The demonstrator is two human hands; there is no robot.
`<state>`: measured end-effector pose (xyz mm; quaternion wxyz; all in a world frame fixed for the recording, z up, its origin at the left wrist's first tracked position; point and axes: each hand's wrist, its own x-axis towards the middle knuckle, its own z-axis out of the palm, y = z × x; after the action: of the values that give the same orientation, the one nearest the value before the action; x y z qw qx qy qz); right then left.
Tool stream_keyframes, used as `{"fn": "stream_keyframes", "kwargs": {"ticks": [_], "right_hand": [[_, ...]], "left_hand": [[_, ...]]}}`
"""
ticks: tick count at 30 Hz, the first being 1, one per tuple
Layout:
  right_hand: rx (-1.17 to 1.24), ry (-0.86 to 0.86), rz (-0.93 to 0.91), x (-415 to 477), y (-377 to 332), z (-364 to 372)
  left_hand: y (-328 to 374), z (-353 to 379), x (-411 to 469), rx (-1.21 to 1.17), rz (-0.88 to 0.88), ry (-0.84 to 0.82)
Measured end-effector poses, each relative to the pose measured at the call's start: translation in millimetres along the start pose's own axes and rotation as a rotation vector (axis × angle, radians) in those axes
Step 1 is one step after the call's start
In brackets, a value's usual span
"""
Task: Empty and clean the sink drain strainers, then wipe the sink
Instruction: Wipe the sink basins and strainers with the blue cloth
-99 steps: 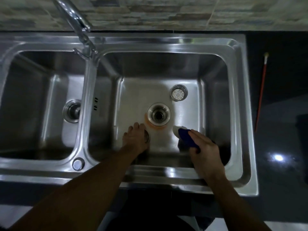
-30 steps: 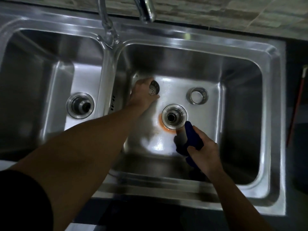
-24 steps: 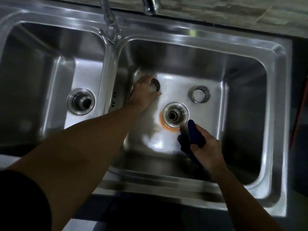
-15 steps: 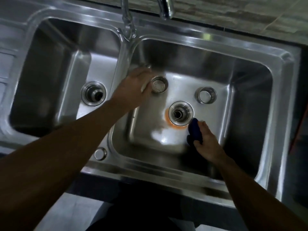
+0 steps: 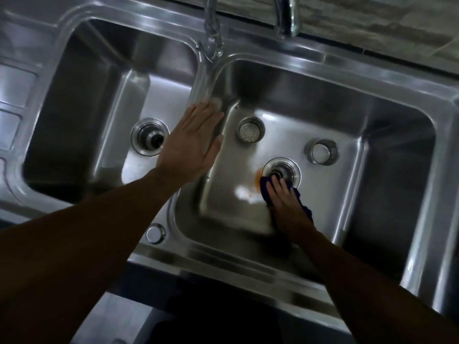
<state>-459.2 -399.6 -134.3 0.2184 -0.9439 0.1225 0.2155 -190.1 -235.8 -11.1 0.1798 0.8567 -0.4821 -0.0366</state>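
The double-bowl stainless steel sink (image 5: pixel 248 260) fills the frame and is set in a dark bench (image 5: pixel 139 316), which is seen only along the lower edge. A grey tiled wall (image 5: pixel 372 18) runs along the top right. The faucet (image 5: pixel 211 31) stands at the top centre, above the divider (image 5: pixel 202 80) between the bowls. A ribbed drainboard (image 5: pixel 11 100) occupies the left edge. A round cap (image 5: pixel 155 233) sits on the front rim.

Both strainers stand on the floor of the right bowl (image 5: pixel 310 95):
- The perforated strainer (image 5: pixel 250 130) is at the upper left of the floor.
- The second strainer (image 5: pixel 321 152) is at the upper right, near the right drain (image 5: pixel 285 167).

An orange stain (image 5: pixel 258 175) borders the right drain on its left. The left drain (image 5: pixel 149 136) is open in the left bowl (image 5: pixel 87 95).

The left hand (image 5: pixel 192 142) is flat over the divider, fingers straight and together, holding nothing. Contact with the steel cannot be confirmed. The right hand (image 5: pixel 285 202) lies with fingers extended on a dark blue cloth (image 5: pixel 264 186) and presses it at the near edge of the right drain.

The lighting is dim. The faucet top and spout are cut off by the upper edge. Most of the cloth is hidden under the right hand. The interior of the second strainer is washed out by glare.
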Motion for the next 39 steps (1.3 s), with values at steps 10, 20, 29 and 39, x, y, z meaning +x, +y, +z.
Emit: {"fn": "stream_keyframes", "kwargs": {"ticks": [10,20,29,39], "right_hand": [[-0.038,0.093,-0.01,51.5,-31.0,5.9],[-0.238,-0.102,-0.202,-52.5,70.7,10.0],[-0.244,-0.079,-0.287,-46.2,39.1,10.3],[-0.129,-0.094,-0.42,73.8,-93.1,20.3]], "left_hand": [[-0.6,-0.9,1.5,0.001,-0.045,-0.047],[-3.7,3.3,1.6,0.01,-0.032,-0.02],[6.4,-4.9,1.6,0.0,-0.053,-0.021],[4.0,-3.9,5.1,-0.033,-0.02,0.02]]}}
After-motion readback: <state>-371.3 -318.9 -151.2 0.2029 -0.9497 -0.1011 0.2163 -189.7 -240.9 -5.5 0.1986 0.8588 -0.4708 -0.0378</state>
